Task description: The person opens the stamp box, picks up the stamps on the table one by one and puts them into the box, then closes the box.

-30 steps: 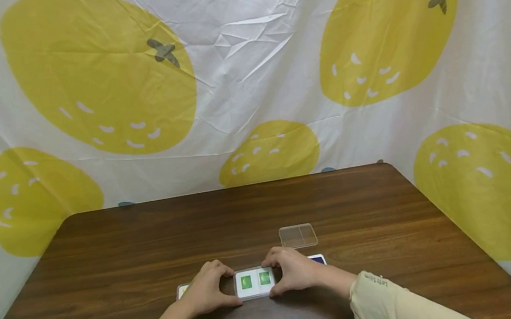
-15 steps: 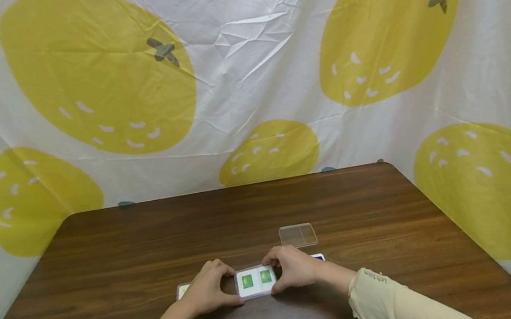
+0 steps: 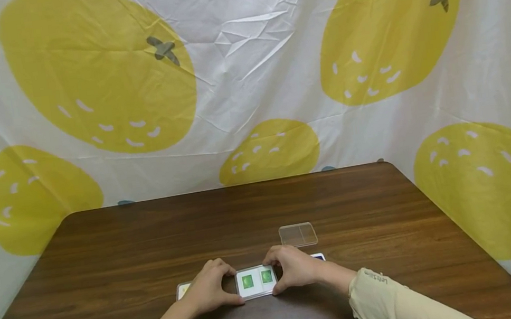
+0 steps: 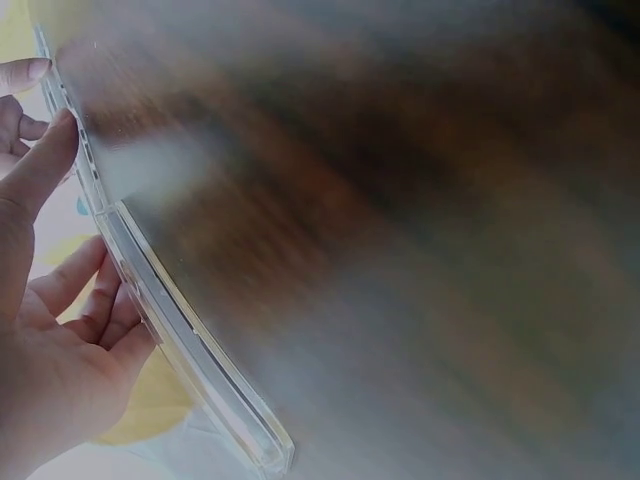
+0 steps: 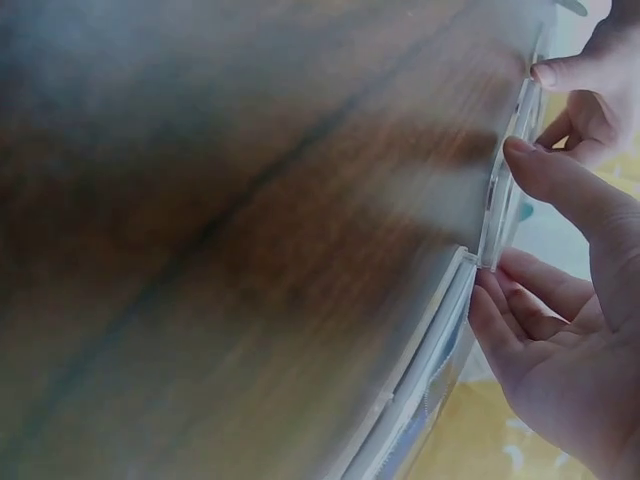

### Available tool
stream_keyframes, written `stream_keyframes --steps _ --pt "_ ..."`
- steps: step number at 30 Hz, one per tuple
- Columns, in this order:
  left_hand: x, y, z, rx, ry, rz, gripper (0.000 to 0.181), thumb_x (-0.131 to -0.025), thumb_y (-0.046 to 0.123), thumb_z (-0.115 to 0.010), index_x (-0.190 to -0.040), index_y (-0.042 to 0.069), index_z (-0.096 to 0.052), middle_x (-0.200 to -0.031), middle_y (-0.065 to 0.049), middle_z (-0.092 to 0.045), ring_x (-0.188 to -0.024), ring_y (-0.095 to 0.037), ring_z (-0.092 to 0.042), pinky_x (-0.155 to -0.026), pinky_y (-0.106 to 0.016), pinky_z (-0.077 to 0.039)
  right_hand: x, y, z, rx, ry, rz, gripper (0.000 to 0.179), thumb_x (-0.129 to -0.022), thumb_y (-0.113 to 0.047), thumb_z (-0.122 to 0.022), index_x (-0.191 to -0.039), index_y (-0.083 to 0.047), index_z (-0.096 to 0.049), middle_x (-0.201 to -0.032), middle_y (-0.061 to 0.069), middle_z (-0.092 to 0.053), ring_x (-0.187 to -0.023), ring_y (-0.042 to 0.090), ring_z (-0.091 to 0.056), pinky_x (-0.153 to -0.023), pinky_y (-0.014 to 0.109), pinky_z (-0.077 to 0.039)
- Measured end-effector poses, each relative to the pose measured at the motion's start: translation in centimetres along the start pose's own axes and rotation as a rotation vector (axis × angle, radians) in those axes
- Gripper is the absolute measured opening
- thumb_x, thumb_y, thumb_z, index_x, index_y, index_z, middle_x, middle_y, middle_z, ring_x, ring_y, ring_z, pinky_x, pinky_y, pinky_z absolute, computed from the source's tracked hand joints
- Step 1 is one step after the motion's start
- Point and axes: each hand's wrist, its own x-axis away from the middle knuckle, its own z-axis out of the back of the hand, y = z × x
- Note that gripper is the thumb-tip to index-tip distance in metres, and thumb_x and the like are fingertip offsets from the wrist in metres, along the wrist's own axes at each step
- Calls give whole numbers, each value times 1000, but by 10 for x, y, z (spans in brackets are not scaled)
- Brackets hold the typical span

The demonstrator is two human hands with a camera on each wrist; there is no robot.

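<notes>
A clear plastic card case (image 3: 257, 286) with two green pictures on white lies flat on the table. My left hand (image 3: 210, 290) holds its left end, thumb at the near edge and fingers at the far edge. At the right end my right hand (image 3: 293, 266) grips it the same way. A second case (image 3: 182, 290) with a yellow print is mostly hidden behind my left hand. Another case (image 3: 318, 256), dark blue and white, peeks out behind my right wrist. Both wrist views show the thumbs (image 5: 545, 175) against the middle case's thin edge (image 4: 85, 150).
A transparent lid (image 3: 298, 235) with a dividing line lies beyond my right hand. The brown wooden table (image 3: 173, 233) has rounded far corners. Behind it hangs a white cloth (image 3: 266, 89) printed with big yellow lemons.
The middle case has shifted very slightly to the right, with both hands staying on it. The lid and the side cases have not moved.
</notes>
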Motion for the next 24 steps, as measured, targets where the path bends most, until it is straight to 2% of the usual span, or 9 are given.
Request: stream_keyframes --steps 6,12,19,24 --pt "0 2 1 -16 -4 -19 54 -60 40 -81 -96 3 -65 -89 0 -55 -87 -16 -46 -74 -34 -43 -2 -3 2 72 -9 21 49 -57 -21 -83 -98 -1 -65 -93 3 -60 -82 11 -53 -74 21 -43" --pt "0 2 0 -34 -2 -14 54 -60 40 -81 -96 3 -64 -89 0 -55 -88 -17 -47 -75 -35 -43 0 -4 0 82 3 30 49 -59 -20 -82 -99 1 -63 -95 6 -60 -85 15 -54 -76 23 -44" --pt "0 4 3 -18 -17 13 59 -61 38 -80 -101 -2 -62 -94 -5 -55 -91 -19 -46 -78 -38 -43 4 -2 2 21 6 29 57 -63 -24 -80 -108 4 -59 -101 8 -60 -89 17 -55 -78 25 -44" --pt "-4 9 7 -36 -2 16 67 -61 41 -79 -107 -3 -60 -98 -6 -54 -93 -21 -46 -78 -39 -43 10 4 10 -86 56 0 56 -68 -23 -78 -113 4 -57 -106 11 -60 -94 23 -57 -81 30 -46"
